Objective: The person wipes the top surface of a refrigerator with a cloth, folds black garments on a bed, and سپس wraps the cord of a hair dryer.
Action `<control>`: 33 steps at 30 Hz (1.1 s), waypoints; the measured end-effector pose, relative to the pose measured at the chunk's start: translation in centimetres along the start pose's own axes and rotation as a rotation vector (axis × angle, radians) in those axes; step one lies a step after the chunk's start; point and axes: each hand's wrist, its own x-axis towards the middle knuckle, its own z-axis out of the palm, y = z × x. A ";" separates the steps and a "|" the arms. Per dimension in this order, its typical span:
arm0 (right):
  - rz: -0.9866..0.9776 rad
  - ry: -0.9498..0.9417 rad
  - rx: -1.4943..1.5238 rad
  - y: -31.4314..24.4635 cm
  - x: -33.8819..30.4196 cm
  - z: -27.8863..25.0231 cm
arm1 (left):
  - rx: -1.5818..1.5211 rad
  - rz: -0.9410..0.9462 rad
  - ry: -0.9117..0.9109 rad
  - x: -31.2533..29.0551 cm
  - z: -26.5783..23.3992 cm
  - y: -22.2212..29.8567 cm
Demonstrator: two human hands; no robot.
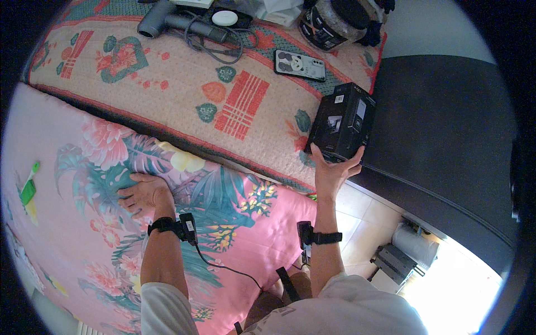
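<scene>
My left hand (146,194) lies flat with fingers spread on the pink floral bedsheet (290,218). A black cardboard box (338,125) with small pictures and a white label sits at the right end of the patterned cover. At its near end my right hand (333,174) grips it, thumb on the left side and fingers on the right. Just beyond the box lies a phone (300,65) in a panda-print case. Each of my wrists wears a black strap with a small device, and a cable runs from the left one.
A grey hair dryer (184,28) with a coiled cord lies at the far edge, beside a round white case (224,18). To the right of them stands a large dark-lidded jar (329,25). A green-handled brush (28,190) rests at far left. A dark cabinet (435,134) borders the right.
</scene>
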 end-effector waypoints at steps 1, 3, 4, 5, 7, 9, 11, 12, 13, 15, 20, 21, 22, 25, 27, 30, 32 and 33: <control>0.047 0.044 0.042 -0.4 0.1 0.6 | 0.059 0.015 0.076 -0.4 0.1 0.2; 0.095 0.092 0.087 -0.2 0.5 1.4 | 0.115 0.030 0.152 -1.0 -0.2 0.5; 0.081 0.135 0.063 0.4 0.9 1.8 | 0.105 0.049 0.102 -1.3 -0.5 0.4; 0.065 0.178 0.039 0.9 1.3 2.1 | 0.093 0.069 0.050 -1.5 -0.8 0.3; 0.105 0.152 0.047 1.3 1.7 2.0 | 0.111 0.057 0.062 -1.2 -0.2 0.3; 0.139 0.125 0.061 1.5 2.1 1.7 | 0.128 0.038 0.074 -0.9 0.2 0.2; 0.087 0.116 0.029 1.5 2.3 1.6 | 0.169 0.056 0.159 -0.8 0.2 0.0; 0.122 0.055 0.034 1.0 2.2 1.1 | 0.190 0.084 0.165 -0.6 0.0 -0.2; 0.111 0.059 0.037 1.0 2.2 0.9 | 0.185 0.075 0.159 -0.7 -0.3 -0.1; 0.084 0.047 0.038 1.0 2.0 0.7 | 0.074 0.012 0.005 -0.7 -0.6 0.3; 0.138 0.086 -0.019 0.1 1.1 0.3 | 0.146 0.057 0.090 -0.8 0.0 0.0; 0.136 0.090 -0.015 0.4 0.7 0.6 | 0.185 0.087 0.208 -0.9 0.1 0.0; 0.140 0.086 -0.030 0.3 0.5 0.5 | 0.177 0.086 0.205 -0.9 -0.2 0.0; 0.168 0.057 -0.034 -0.3 0.1 0.6 | 0.165 0.084 0.098 -1.2 -0.9 0.2; 0.156 0.049 -0.083 -0.4 0.2 0.5 | 0.136 0.072 0.150 -1.1 -0.9 0.3; 0.104 0.070 -0.078 0.5 0.7 1.0 | 0.123 0.031 -0.022 -0.6 -0.1 -0.3; 0.120 0.058 -0.063 0.9 1.1 0.9 | 0.114 0.022 -0.032 -0.9 -0.5 0.2; 0.083 0.083 -0.068 1.5 1.6 0.7 | 0.106 0.010 -0.043 -0.9 -0.7 0.4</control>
